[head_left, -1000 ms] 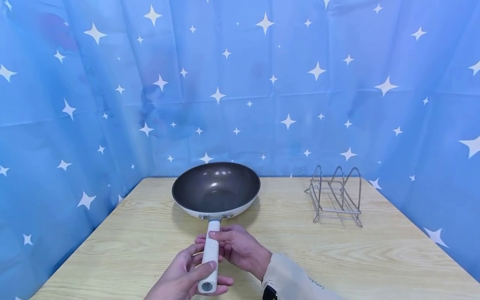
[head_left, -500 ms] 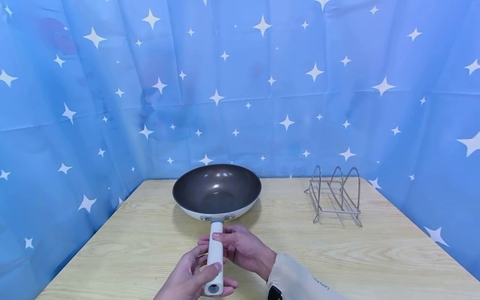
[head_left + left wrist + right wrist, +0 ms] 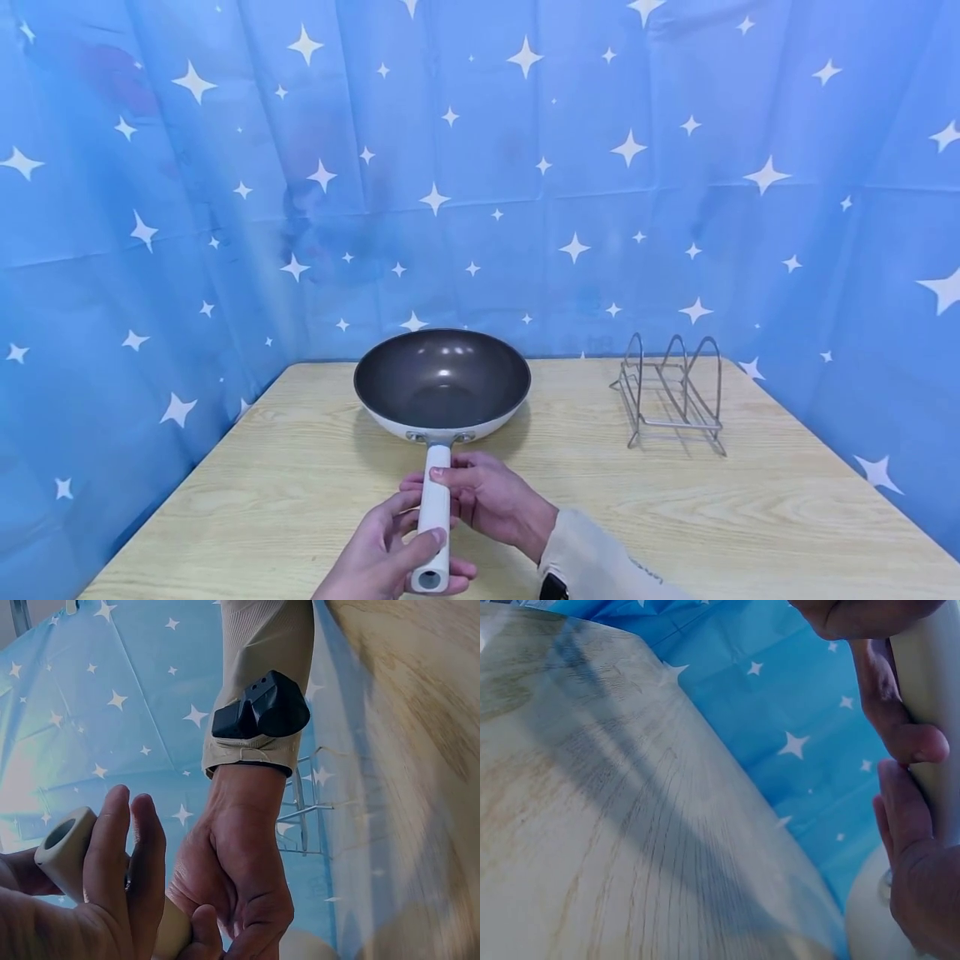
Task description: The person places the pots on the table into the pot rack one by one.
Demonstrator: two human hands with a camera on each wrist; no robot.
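Note:
Both hands hold a deep frying pan (image 3: 442, 379) with a dark inside, a white outside and a white handle (image 3: 435, 508). The handle points toward the person, and the bowl is at the far side of the table, its dark inside facing up. My left hand (image 3: 386, 546) grips the handle near its hollow end, thumb on top and fingers underneath. Closer to the bowl, my right hand (image 3: 498, 504) pinches the handle from the right side. In the left wrist view the handle's open end (image 3: 64, 840) shows between the left fingers, with the right hand (image 3: 244, 862) beyond.
A metal wire rack (image 3: 675, 396) with several upright loops stands at the back right of the wooden table (image 3: 675, 508). A blue curtain (image 3: 495, 167) with white stars hangs behind and along both sides. The right sleeve (image 3: 592, 558) lies over the table's front.
The pan and both hands have shifted slightly to the right, with the handle end swinging right as well. Both grips look the same, and the rack stays where it was.

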